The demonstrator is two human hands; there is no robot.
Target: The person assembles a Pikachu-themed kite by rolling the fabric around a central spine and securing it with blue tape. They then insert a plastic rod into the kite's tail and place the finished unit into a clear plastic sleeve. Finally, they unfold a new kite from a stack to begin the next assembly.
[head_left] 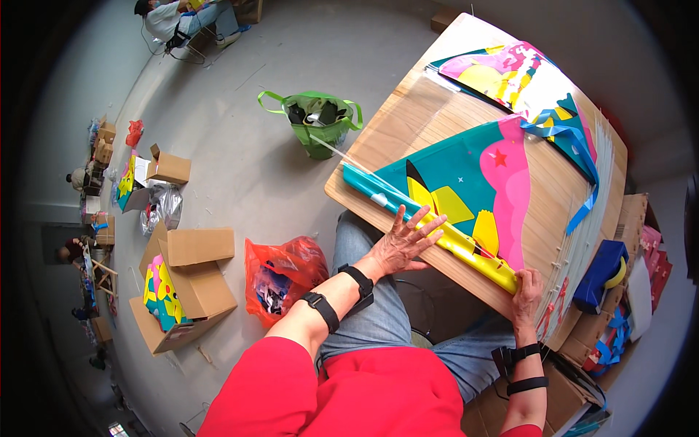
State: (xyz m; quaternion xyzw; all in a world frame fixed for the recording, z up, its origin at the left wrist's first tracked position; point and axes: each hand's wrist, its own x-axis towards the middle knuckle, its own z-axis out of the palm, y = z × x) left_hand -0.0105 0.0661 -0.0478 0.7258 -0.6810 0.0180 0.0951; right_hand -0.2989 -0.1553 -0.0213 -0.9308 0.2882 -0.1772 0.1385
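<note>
A shiny kite-like printed sheet [466, 164] in teal, pink and yellow lies on the wooden table. Its near edge is wound into a long narrow roll [496, 272] along the table's front edge. My left hand [397, 246] rests on the middle of this roll, fingers spread flat. At the roll's right end, my right hand [527, 293] pinches the edge between thumb and fingers. A thin pale rod [333, 150] sticks out past the roll's left end.
Another printed sheet [502, 73] and a blue ribbon [584, 207] lie farther back. Several thin white rods [593, 218] line the right side, near a blue tape dispenser [601, 273]. On the floor stand a green bag [318, 135], a red bag [306, 262] and open cartons [200, 247].
</note>
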